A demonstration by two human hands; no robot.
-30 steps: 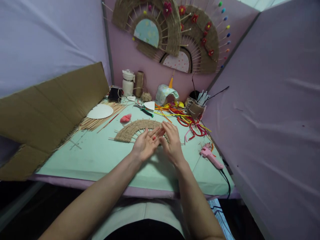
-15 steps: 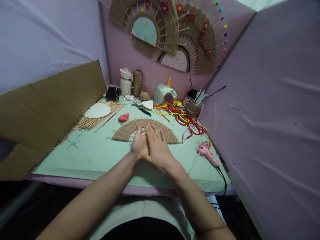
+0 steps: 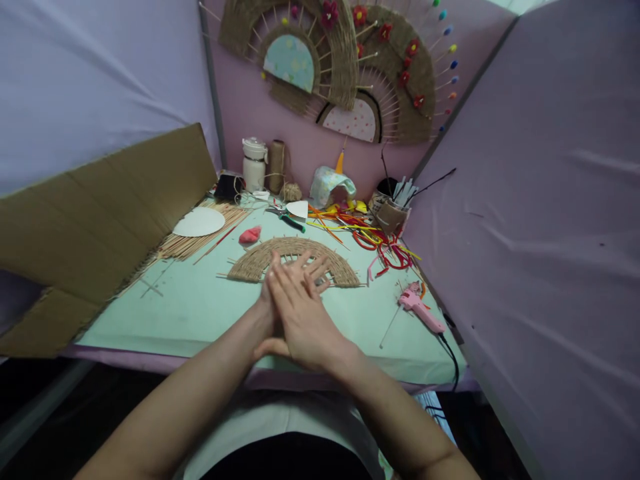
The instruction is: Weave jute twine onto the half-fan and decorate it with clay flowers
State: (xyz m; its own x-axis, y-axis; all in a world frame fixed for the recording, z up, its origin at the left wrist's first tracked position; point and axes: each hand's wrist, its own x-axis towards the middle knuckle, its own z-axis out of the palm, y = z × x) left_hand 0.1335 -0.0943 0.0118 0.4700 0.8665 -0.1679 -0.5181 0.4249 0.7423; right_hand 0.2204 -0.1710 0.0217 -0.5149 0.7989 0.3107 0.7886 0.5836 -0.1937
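Note:
My right hand [image 3: 304, 321] lies slantwise across my left hand [image 3: 267, 299], palm against palm. The fingers of both are stretched out, and the right thumb sticks out to the left. Whether anything lies between the palms is hidden. Beyond the hands, a half-ring fan shape of thin sticks woven with brown twine [image 3: 249, 260] rests flat on the table; my left fingertips overlap it in view. A crumpled pink-red lump [image 3: 250, 235] sits just behind its left end.
Thin wooden sticks [image 3: 193, 247] and a white oval piece [image 3: 200, 221] lie left beside a cardboard panel [image 3: 115, 193]. Green-handled pruners [image 3: 293, 222] and coloured pipe cleaners [image 3: 367, 237] are at the back. A pink glue gun [image 3: 423, 311] lies right, its cord over the edge.
My right hand has slid back toward me and left across the left palm, its thumb now sticking out. More of my left fingers show, spread beyond it. The view has shifted slightly.

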